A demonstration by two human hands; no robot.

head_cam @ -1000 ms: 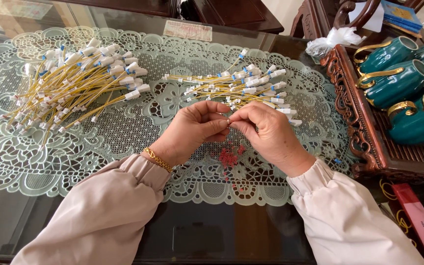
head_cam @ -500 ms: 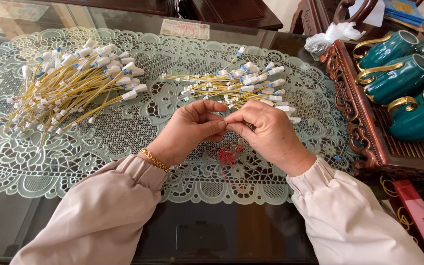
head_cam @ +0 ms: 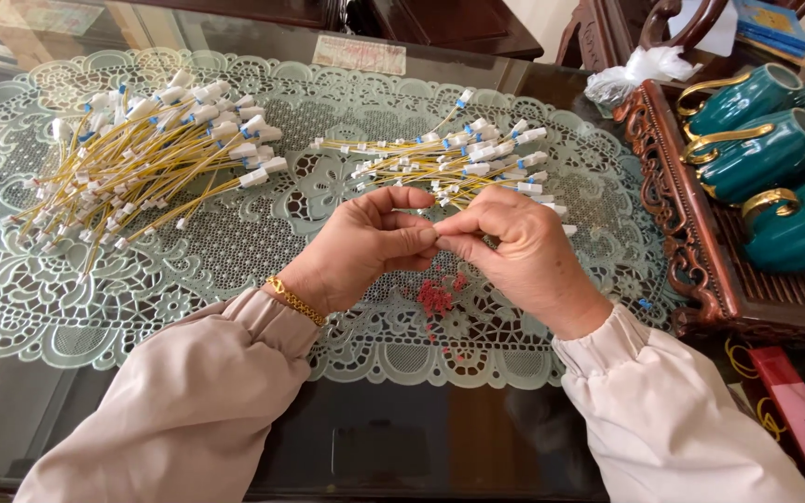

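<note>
Little is changed since the earlier frame: at frame centre, left hand and right hand are pinched on a small piece, barely seen; careful fingertip alignment is called for next.

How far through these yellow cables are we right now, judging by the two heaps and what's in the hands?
Which heap is finished cannot be told: a larger heap of yellow cables lies to the left on the lace mat, a smaller heap ahead of the hands. In hand: left hand and right hand pinch something small between their fingertips, too hidden to identify. A little pile of small red pieces lies under them.
</note>
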